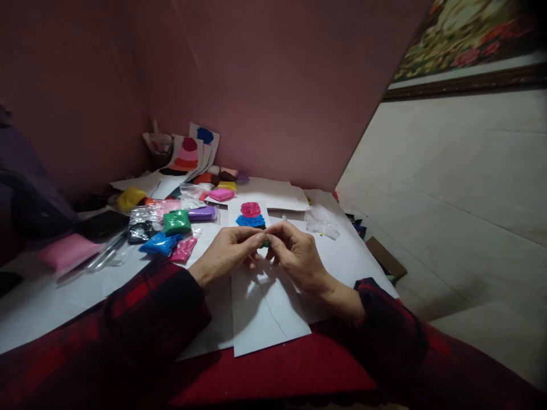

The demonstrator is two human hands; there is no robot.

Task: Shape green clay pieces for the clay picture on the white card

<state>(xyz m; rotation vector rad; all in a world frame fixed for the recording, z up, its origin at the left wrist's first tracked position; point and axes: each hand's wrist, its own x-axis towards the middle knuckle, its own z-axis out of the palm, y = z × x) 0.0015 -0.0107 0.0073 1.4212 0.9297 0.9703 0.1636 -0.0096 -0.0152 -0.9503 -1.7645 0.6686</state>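
Observation:
My left hand and my right hand meet over a white sheet of paper, thumbs and forefingers pinched together. Between their fingertips shows a small piece of green modelling clay, mostly hidden by the fingers. Just beyond them, the sheet carries a textured pink clay patch above a wider blue clay band. A dark strip lies under the blue, partly covered by my hands. A thin curved line runs down the sheet's lower part.
Left of my hands lie packets of clay: green, blue, pink, purple and black. Finished clay pictures lean at the back wall. A clear plastic wrapper lies right. A red cloth covers the near edge.

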